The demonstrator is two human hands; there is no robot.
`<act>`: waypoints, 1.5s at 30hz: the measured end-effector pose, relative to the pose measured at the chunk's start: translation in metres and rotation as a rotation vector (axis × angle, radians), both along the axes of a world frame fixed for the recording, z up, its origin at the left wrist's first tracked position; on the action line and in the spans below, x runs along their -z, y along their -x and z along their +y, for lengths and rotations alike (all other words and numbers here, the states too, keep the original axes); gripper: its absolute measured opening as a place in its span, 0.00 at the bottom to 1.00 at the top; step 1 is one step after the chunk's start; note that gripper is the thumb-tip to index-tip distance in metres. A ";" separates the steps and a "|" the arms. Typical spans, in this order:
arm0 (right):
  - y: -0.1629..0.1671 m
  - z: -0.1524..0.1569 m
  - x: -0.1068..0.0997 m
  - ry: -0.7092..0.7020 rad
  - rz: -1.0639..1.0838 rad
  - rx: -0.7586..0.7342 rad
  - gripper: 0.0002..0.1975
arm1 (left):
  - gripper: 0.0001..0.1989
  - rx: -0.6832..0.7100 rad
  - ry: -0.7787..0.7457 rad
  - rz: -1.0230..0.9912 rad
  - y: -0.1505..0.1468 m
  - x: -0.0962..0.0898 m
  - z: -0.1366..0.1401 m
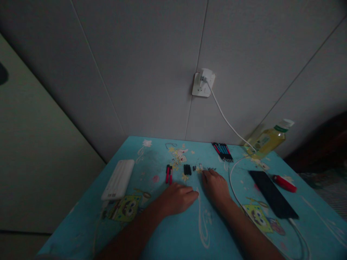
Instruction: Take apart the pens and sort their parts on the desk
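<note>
The left hand (179,198) is lying low with fingers curling inward; whether they are gripping anything cannot be told. The right hand (215,186) is reaching forward, fingertips closing on a slim silver-tipped piece (201,167), which is pointing toward the wall (151,90). Bare tabletop (180,234) is spreading between the forearms; a white cable (232,184) is curving just beside the right one.
</note>
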State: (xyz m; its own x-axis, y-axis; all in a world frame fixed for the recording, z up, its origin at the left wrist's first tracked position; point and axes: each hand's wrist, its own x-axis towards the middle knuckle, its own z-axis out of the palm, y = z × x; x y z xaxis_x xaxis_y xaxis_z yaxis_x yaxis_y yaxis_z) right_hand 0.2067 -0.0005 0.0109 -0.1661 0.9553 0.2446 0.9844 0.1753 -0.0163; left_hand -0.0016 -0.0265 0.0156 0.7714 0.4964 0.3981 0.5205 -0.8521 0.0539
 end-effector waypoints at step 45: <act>0.001 0.000 0.001 0.034 -0.018 0.019 0.13 | 0.11 -0.015 0.046 0.047 0.000 -0.002 -0.001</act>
